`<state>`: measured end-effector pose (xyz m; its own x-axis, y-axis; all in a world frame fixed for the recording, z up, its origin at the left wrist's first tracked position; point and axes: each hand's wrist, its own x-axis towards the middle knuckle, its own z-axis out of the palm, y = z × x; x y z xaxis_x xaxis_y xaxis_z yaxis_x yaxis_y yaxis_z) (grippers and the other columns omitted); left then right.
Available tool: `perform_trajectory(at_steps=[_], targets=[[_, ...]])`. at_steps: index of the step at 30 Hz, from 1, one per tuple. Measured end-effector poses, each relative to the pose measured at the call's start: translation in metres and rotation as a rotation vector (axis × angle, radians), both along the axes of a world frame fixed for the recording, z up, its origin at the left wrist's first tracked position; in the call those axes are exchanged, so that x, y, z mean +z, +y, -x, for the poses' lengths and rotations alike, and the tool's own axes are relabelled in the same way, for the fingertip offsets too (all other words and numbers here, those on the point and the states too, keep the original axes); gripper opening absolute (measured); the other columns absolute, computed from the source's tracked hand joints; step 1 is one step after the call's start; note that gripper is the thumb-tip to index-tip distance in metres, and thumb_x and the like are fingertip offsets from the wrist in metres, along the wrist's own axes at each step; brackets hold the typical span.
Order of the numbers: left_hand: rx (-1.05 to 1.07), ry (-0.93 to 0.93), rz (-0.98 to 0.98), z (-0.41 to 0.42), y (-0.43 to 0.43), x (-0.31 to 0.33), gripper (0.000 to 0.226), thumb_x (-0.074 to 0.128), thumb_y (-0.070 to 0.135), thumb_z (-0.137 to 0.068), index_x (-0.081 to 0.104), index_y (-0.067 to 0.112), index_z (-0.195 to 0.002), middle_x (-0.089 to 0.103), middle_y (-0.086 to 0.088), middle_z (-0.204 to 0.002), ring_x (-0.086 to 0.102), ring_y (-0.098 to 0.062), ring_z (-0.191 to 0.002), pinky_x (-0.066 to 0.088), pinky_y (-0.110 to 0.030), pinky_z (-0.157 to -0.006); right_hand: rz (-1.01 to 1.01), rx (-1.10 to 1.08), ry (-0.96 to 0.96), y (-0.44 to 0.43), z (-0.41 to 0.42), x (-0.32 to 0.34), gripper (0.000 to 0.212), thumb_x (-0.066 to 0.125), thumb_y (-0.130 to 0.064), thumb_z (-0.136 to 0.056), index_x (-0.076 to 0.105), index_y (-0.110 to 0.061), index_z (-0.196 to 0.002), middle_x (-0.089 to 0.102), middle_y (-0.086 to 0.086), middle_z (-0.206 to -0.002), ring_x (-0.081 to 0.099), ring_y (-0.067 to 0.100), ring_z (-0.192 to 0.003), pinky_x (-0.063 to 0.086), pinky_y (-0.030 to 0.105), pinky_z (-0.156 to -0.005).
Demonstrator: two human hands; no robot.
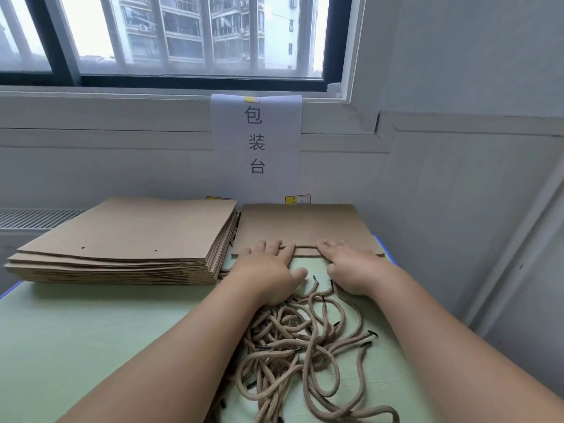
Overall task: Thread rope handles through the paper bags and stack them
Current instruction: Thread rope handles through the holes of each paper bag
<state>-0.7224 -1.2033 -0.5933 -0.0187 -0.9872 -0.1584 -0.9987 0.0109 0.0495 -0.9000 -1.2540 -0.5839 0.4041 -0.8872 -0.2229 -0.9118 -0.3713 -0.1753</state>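
A flat brown paper bag [302,224] lies at the back right of the green table. My left hand [268,267] and my right hand [351,267] both rest on its near edge, fingers laid over the bag's top fold, thumbs below it. A short stretch of tan rope shows along that edge between the two hands. A tangled pile of tan rope handles [302,346] with black tips lies under my forearms. A tall stack of flat paper bags [128,239] with punched holes sits to the left.
The green table [76,337] meets a white wall with a paper sign [256,141] under a window. A radiator grille [36,218] is at far left. A wall corner stands close on the right.
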Motion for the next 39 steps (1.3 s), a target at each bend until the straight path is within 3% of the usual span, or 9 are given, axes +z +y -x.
perform_trajectory(at_steps=[6, 11, 14, 19, 25, 29, 34, 37, 39], targets=[[-0.005, 0.201, 0.152, -0.009, 0.024, 0.033, 0.071, 0.039, 0.062, -0.104, 0.020, 0.031, -0.164, 0.018, 0.003, -0.172, 0.020, -0.021, -0.157, 0.021, -0.039, -0.124, 0.109, -0.078, -0.185, 0.014, 0.004, 0.013, 0.084, 0.036, 0.005, -0.092, 0.011, -0.032, -0.163, 0.002, -0.012, -0.170, 0.007, 0.015, -0.157, 0.017, 0.038, -0.126], [0.005, 0.250, 0.289, -0.030, 0.072, 0.051, 0.056, 0.049, 0.054, -0.102, 0.043, 0.035, -0.154, 0.050, 0.008, -0.156, 0.047, -0.015, -0.141, 0.039, -0.035, -0.113, 0.213, -0.014, -0.247, 0.034, -0.009, 0.031, 0.072, 0.036, 0.001, -0.092, 0.034, -0.033, -0.156, 0.035, -0.008, -0.162, 0.034, 0.017, -0.147, 0.035, 0.033, -0.113], [-0.067, 0.217, 0.176, -0.037, 0.097, 0.041, 0.066, 0.054, 0.066, -0.095, 0.040, 0.041, -0.155, 0.045, 0.013, -0.159, 0.044, -0.012, -0.144, 0.038, -0.033, -0.115, 0.187, 0.087, -0.264, 0.057, -0.033, 0.031, 0.068, 0.041, -0.004, -0.093, 0.042, -0.039, -0.151, 0.048, -0.007, -0.155, 0.047, 0.017, -0.138, 0.043, 0.031, -0.101], [-0.164, 0.156, 0.088, -0.043, 0.107, 0.025, 0.084, 0.060, 0.075, -0.086, 0.037, 0.039, -0.158, 0.030, 0.017, -0.166, 0.034, -0.010, -0.150, 0.033, -0.028, -0.118, 0.135, 0.256, -0.087, 0.073, -0.061, 0.010, 0.068, 0.042, -0.007, -0.090, 0.043, -0.045, -0.146, 0.042, -0.018, -0.153, 0.043, 0.026, -0.133, 0.040, 0.045, -0.108], [-0.157, 0.111, 0.108, -0.058, 0.105, 0.027, 0.056, 0.070, 0.066, -0.080, 0.065, 0.038, -0.128, 0.067, 0.015, -0.123, 0.061, -0.011, -0.113, 0.052, -0.036, -0.095, 0.167, 0.231, -0.049, 0.076, -0.054, 0.021, 0.026, 0.052, -0.016, -0.093, 0.067, -0.032, -0.108, 0.063, -0.009, -0.110, 0.059, 0.020, -0.100, 0.052, 0.035, -0.081], [-0.126, 0.133, 0.140, -0.063, 0.104, 0.026, 0.058, 0.073, 0.058, -0.083, 0.061, 0.039, -0.137, 0.067, 0.014, -0.129, 0.061, -0.012, -0.116, 0.052, -0.036, -0.098, 0.156, 0.211, 0.033, 0.079, -0.045, 0.030, 0.017, 0.057, -0.020, -0.094, 0.064, -0.035, -0.091, 0.057, -0.013, -0.082, 0.054, 0.010, -0.073, 0.037, 0.025, -0.056], [-0.107, 0.144, 0.184, -0.054, 0.103, 0.027, 0.080, 0.056, 0.072, -0.090, 0.026, 0.044, -0.159, 0.030, 0.009, -0.167, 0.034, -0.017, -0.150, 0.036, -0.036, -0.119, 0.065, 0.194, 0.083, 0.080, -0.038, 0.039, 0.016, 0.061, -0.021, -0.092, 0.064, -0.034, -0.083, 0.060, -0.013, -0.078, 0.054, 0.004, -0.070, 0.035, 0.026, -0.055], [-0.073, 0.091, 0.120, -0.044, 0.093, 0.018, 0.085, 0.045, 0.080, -0.090, 0.014, 0.044, -0.161, 0.019, 0.001, -0.171, 0.025, -0.022, -0.155, 0.033, -0.041, -0.121, 0.048, 0.194, 0.094, 0.083, -0.036, 0.042, 0.016, 0.063, -0.024, -0.092, 0.063, -0.034, -0.081, 0.060, -0.013, -0.078, 0.053, 0.003, -0.070, 0.035, 0.026, -0.055], [-0.069, 0.059, 0.097, -0.041, 0.088, 0.015, 0.085, 0.041, 0.081, -0.090, 0.017, 0.042, -0.161, 0.024, -0.001, -0.170, 0.027, -0.024, -0.153, 0.035, -0.042, -0.119, 0.052, 0.188, 0.088, 0.084, -0.036, 0.042, 0.016, 0.063, -0.025, -0.093, 0.062, -0.034, -0.080, 0.062, -0.012, -0.080, 0.054, 0.005, -0.071, 0.035, 0.026, -0.055]])
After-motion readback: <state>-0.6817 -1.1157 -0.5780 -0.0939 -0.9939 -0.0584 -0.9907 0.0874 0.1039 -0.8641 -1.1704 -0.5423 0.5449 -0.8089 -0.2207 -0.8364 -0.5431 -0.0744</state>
